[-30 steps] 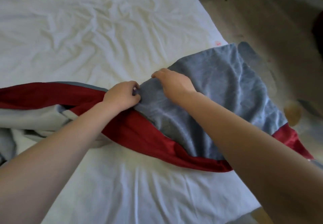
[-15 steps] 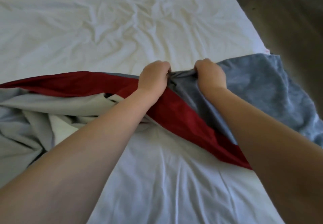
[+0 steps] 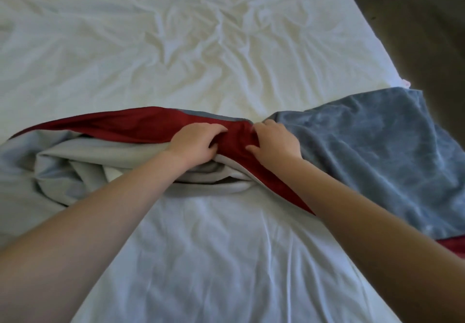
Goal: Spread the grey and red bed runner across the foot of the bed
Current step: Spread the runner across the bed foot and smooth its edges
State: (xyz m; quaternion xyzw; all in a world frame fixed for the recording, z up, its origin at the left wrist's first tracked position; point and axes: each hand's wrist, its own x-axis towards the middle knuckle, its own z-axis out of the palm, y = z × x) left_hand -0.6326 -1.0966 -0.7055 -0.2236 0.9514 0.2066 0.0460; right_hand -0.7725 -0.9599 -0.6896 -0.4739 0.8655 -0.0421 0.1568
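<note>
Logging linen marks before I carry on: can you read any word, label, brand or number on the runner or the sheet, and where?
No text can be read anywhere in the head view.
Small pink mark at the right edge of the white sheet, just above the bed runner: too small and blurred to read; I cannot tell if it is a tag or a stamp.
Bed runner, grey and red faces: no lettering shows.

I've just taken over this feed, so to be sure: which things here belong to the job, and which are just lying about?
For the job: bed runner, bunched in the middle; left hand and right hand, both gripping its red fold; bed, which it lies across.
Just there: floor beside the bed; pink tag at the bed's corner.
</note>
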